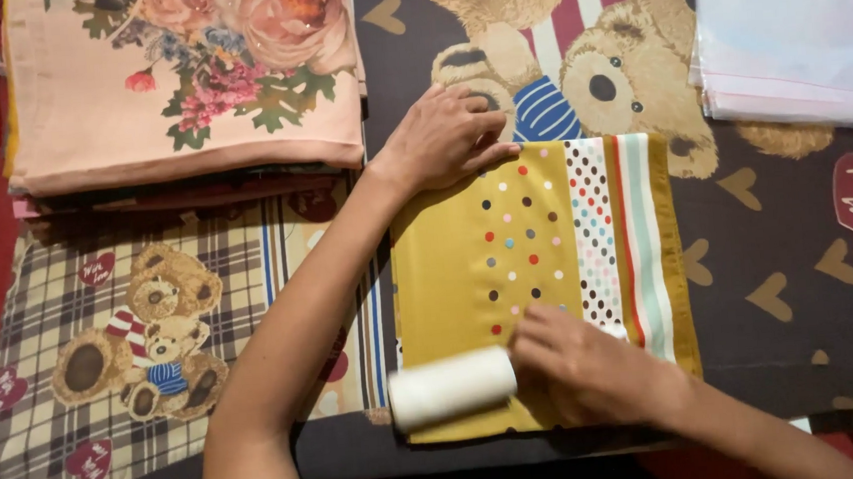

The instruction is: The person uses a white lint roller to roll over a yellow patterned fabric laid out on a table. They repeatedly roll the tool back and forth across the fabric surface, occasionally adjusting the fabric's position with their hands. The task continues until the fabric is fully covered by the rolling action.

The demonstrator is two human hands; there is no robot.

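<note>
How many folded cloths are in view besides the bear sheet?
3, though the stack may hide more: mustard cloth under both hands, floral cloth topping the stack upper left, pale cloth upper right.

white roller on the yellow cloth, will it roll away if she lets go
The white roller is a cylinder lying on its side, so it would probably roll. The folded yellow cloth looks flat and soft, which may slow it. The right hand grips one end.

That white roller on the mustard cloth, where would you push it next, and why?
Probably up the cloth, toward the far edge. The right hand holds the white roller at the near left corner of the folded mustard cloth, while the left hand pins the far edge flat, leaving dotted fabric ahead.
</note>
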